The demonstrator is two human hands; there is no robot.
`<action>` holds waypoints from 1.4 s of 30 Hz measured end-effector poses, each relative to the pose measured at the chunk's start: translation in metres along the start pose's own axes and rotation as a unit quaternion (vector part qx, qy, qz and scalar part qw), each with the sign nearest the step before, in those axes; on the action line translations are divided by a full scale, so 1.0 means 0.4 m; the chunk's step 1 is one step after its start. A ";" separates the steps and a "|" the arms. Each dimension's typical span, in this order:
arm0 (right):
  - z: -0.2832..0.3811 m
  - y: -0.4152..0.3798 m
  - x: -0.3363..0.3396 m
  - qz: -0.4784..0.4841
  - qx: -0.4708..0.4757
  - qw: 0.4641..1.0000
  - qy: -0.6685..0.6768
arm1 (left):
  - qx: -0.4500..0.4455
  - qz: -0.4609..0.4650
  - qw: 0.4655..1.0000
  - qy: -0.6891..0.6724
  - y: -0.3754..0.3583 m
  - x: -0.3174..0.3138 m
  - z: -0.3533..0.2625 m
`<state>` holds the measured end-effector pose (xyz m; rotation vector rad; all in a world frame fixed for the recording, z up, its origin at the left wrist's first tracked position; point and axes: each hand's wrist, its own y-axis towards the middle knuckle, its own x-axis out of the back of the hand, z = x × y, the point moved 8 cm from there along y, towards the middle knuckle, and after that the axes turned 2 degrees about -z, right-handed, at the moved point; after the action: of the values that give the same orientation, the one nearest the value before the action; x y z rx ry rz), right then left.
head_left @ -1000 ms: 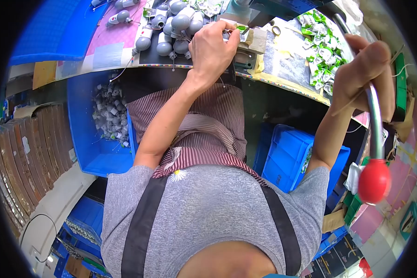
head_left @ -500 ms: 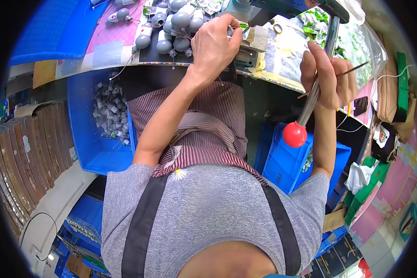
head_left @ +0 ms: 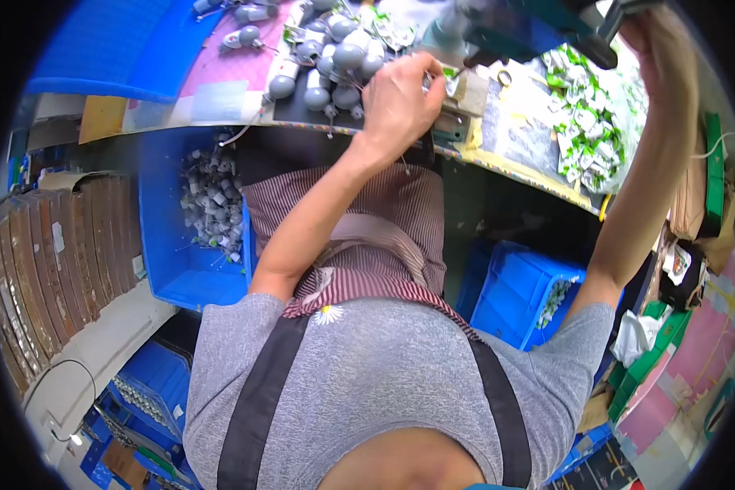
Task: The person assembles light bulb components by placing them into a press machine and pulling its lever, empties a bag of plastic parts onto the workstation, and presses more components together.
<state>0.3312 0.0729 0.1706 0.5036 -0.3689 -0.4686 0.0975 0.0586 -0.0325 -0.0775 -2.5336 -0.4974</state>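
Observation:
My left hand [head_left: 402, 102] is at the front edge of the workbench [head_left: 498, 163], its fingers pinched together under the dark press [head_left: 531, 37]. What the fingertips hold is too small to name. Just left of the hand lies a pile of grey-and-white bulb-shaped parts [head_left: 347, 57] with thin wires. My right hand [head_left: 649, 37] is raised at the top right beside the press's lever. Its fingers are partly cut off and blurred, so its grip is unclear. Right of the press spreads a heap of small green-and-white pieces [head_left: 588, 131].
A blue bin [head_left: 159, 237] with many small parts stands below the bench at left. Another blue bin [head_left: 506, 294] is below at right. A blue tray [head_left: 98, 49] is at the upper left, and stacked brown boards [head_left: 73, 253] stand at far left.
My right hand has moved up and away, and the red-knobbed lever has swung up out of sight. My left hand remains at the press. The whole view has shifted slightly.

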 end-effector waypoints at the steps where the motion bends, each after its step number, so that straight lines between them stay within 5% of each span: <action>1: -0.050 0.017 0.002 0.009 -0.067 0.997 0.028 | -0.019 0.010 1.000 -0.001 0.000 0.005 -0.009; 3: -0.097 -0.009 0.022 -0.032 -0.132 0.989 0.055 | -0.051 0.015 0.998 -0.020 -0.005 0.030 -0.045; 6: -0.084 -0.178 0.085 -0.204 -0.007 0.979 0.004 | -0.064 0.031 0.993 -0.097 -0.004 0.089 -0.090; 8: -0.097 -0.331 0.073 -0.277 -0.029 0.957 -0.080 | -0.039 -0.006 0.989 -0.143 0.030 0.164 -0.082; 9: -0.102 -0.401 0.036 -0.231 -0.009 0.956 -0.179 | -0.039 -0.042 0.993 -0.101 0.056 0.199 -0.065; 12: -0.057 -0.539 -0.196 0.021 0.119 0.979 -0.166 | -0.048 -0.130 0.990 -0.007 0.138 0.244 0.030; 15: -0.020 -0.539 -0.378 0.094 0.088 0.985 -0.114 | -0.078 -0.055 0.989 0.111 0.178 0.184 0.136; 18: -0.083 -0.501 -0.503 0.094 0.084 0.985 -0.115 | -0.073 -0.152 0.971 0.168 0.153 0.273 0.143; 22: -0.170 -0.472 -0.589 0.108 0.039 0.979 -0.170 | 0.190 0.097 0.967 0.137 0.142 0.305 0.347; 25: -0.191 -0.448 -0.600 0.103 -0.002 0.982 -0.160 | 0.076 0.103 0.990 0.065 0.136 0.271 0.334; 34: -0.244 -0.437 -0.571 0.071 -0.143 0.984 -0.077 | 0.199 0.369 0.901 -0.114 0.190 0.100 0.350; 42: -0.206 -0.452 -0.549 0.008 -0.098 0.994 -0.040 | 0.146 0.327 0.930 0.081 0.200 0.126 0.274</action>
<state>0.1249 0.0757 -0.0420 0.2918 -0.3989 -0.5042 0.0114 0.1708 -0.0645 -0.7086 -2.2100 0.1358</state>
